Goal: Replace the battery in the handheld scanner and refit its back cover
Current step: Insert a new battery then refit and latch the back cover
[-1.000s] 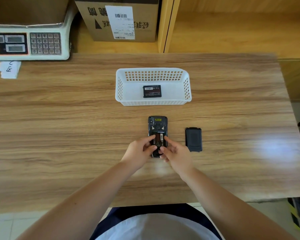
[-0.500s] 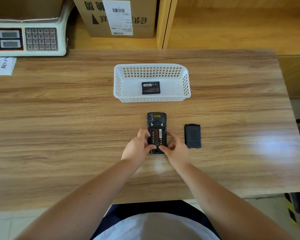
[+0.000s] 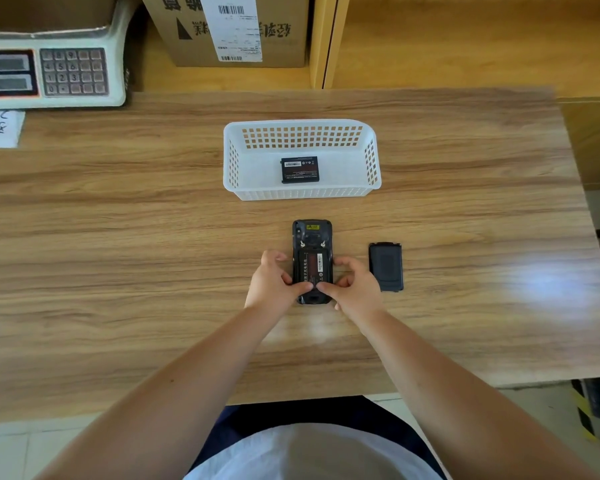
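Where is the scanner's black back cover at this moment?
Head view: the black rectangular plastic back cover lies flat on the wooden table, right of the black handheld scanner, beside the right hand.

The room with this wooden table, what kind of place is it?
Probably a shop's stockroom or parcel counter. A weighing scale with a keypad sits at the back, a cardboard box with a barcode label stands beside it, and a handheld scanner lies on the table.
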